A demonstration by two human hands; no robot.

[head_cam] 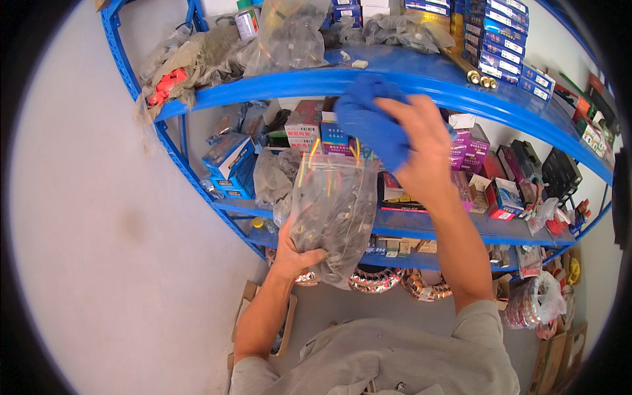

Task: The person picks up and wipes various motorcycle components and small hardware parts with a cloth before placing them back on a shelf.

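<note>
My left hand (296,254) grips the lower left side of a clear zip bag (335,212), its thumb across the front. Inside the bag are wires and small dark and pale parts; several yellow and red wire ends stick out of its top. My right hand (424,138), a little blurred, holds a crumpled blue cloth (373,121). The cloth is up and to the right of the bag, in front of the blue edge of the upper shelf (296,84). Whether the cloth touches that edge I cannot tell.
On the upper shelf are another plastic bag of parts (291,39), a spray can (247,22), bolts (479,79) and stacked blue boxes (503,44). Blue cartons (229,163) and purple boxes (469,145) fill the shelf below. Wrapped rings (375,279) and cardboard boxes (284,326) sit lower down.
</note>
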